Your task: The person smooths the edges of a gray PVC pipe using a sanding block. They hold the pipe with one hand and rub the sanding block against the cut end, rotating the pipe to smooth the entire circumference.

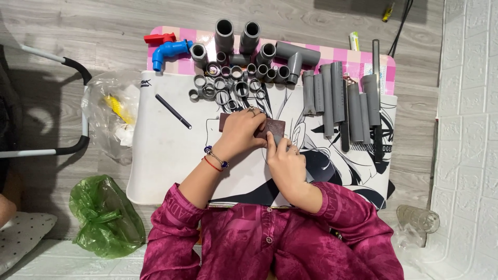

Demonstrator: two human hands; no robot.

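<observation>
A brown block point(274, 126) is pressed flat at the mat's point(161, 155) middle by the left hand point(239, 132), fingers spread over it. A short grey pipe point(276, 137) is gripped against the block by the right hand point(285, 162). Grey fittings point(228, 83) are laid along the far edge.

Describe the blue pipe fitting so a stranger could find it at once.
Start at the white printed mat on the small table and go to its far left corner, where the pink checked cloth shows. The blue pipe fitting lies there, beside a small red piece. It is the only blue part; the neighbouring fittings are all grey.
</observation>
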